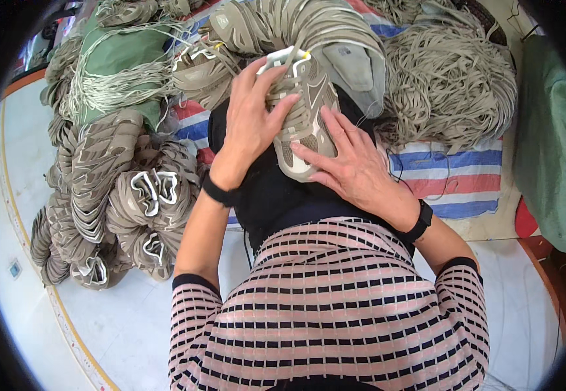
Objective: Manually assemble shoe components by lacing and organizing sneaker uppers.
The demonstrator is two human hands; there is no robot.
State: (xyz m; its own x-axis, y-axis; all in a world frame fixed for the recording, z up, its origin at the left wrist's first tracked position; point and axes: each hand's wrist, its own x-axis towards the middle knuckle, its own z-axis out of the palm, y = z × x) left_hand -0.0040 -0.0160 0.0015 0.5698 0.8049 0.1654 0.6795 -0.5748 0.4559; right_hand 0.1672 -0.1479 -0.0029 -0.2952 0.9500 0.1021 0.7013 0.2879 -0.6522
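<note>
**stitchnewb:** how would you handle this bit? The beige shoe upper (304, 111) sits on the black lap cloth (263, 189), toe toward the body, with the striped mat (452, 173) under everything. The left hand (250, 124) is spread flat over its left side, fingers apart and pressing, not pinching. The right hand (355, 166) lies on the right side near the toe, fingers together and stretched out, also just resting on it

**lacelady:** looks to me like lacing or smoothing. I'd keep the left palm where it is so the upper can't roll, and let only the right fingertips work along the eyelet row. Keep the white tab (283, 58) at the heel end pointing away so the tongue stays flat

**stitchnewb:** anything you can't make out?

**lacelady:** plenty. The left palm covers that whole side, so can't tell if a lace end is tucked under. The sole side is hidden. The lace heap (452, 78) by the mat's far right edge and the stack of uppers (120, 189) off its left edge are a tangle, no counting them. The green bag (550, 143) is cut off at the right
</note>
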